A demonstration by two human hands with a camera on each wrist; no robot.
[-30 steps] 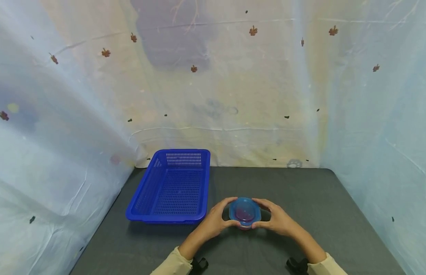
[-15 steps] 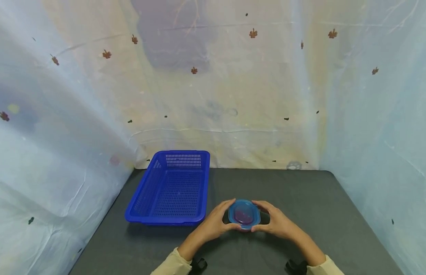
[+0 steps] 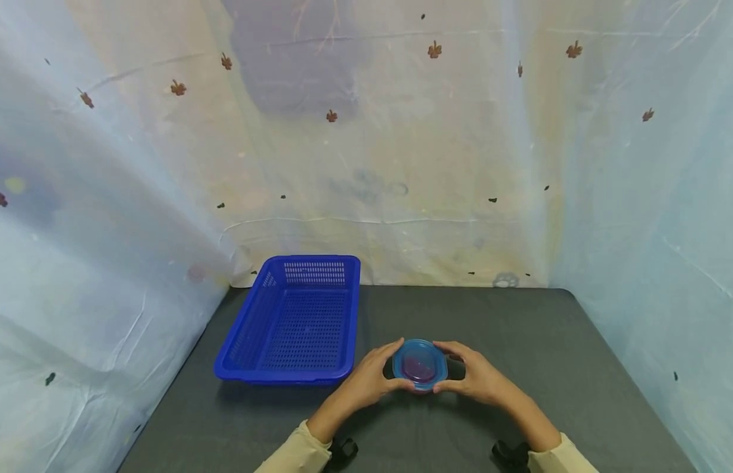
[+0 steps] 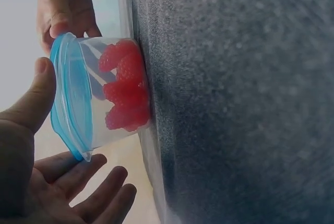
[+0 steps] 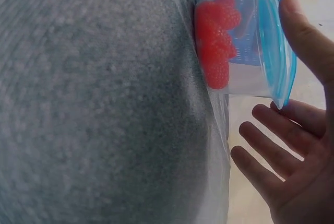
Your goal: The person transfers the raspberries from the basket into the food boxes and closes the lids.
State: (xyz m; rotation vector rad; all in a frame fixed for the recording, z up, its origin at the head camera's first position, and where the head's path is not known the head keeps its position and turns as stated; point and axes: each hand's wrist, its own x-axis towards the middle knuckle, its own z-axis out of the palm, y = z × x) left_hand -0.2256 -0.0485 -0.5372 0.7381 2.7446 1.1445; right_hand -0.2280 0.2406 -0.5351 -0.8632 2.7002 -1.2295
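A small clear food container (image 3: 420, 365) with a translucent blue lid (image 4: 70, 96) stands on the dark grey table. Red, bumpy, raspberry-like pieces (image 4: 125, 85) lie in its bottom. My left hand (image 3: 369, 381) holds the lid's left edge between thumb and fingers; in the left wrist view its other fingers spread out below. On the opposite side my right hand (image 3: 479, 378) pinches the rim likewise, thumb on the near side and index finger at the far side. The right wrist view shows the remaining right fingers (image 5: 271, 151) extended, apart from the container wall.
A blue perforated plastic basket (image 3: 353, 315) stands on the table (image 3: 490, 322), left of and beyond the hands. Patterned cloth (image 3: 402, 164) hangs behind the table and along both sides. Black straps (image 3: 511, 456) sit at both wrists.
My left index fingertip has shifted slightly left along the lid's far edge. The container, the basket and my right hand stay practically in place.
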